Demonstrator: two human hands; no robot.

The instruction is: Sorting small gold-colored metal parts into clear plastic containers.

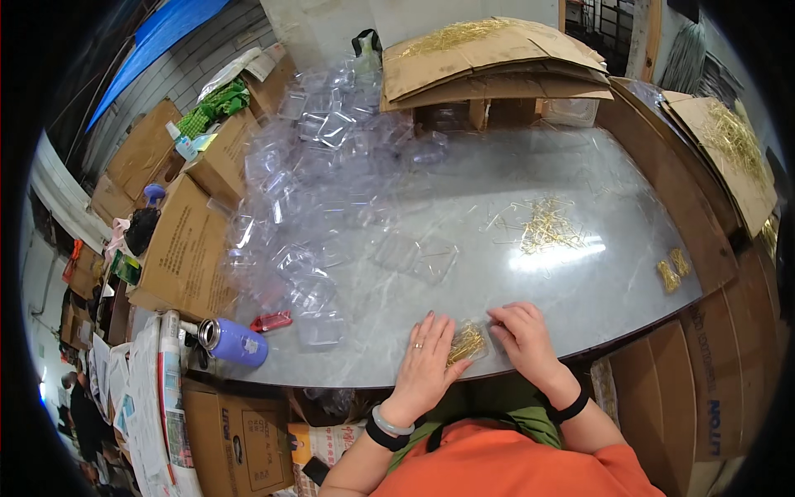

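A small clear plastic case (483,351) holding gold-coloured wire hooks (469,342) lies at the table's near edge, between my hands. My left hand (424,358) steadies its left side, fingers stretched forward and thumb at the near corner. On the other side, my right hand (527,344) rests by the case's right edge, fingers loosely bent and apart; nothing shows in them. Farther off lies an open clear plastic case (416,258) with a few hooks on it. A loose heap of gold wire hooks (548,225) is spread to the right of that.
Many clear plastic cases (319,186) are piled on the table's left. A purple bottle (240,343) lies near a red tool (272,320). Two bundles of hooks (669,276) sit at the right edge. Cardboard boxes (192,248) border the left; flattened cardboard (497,62) covers the back.
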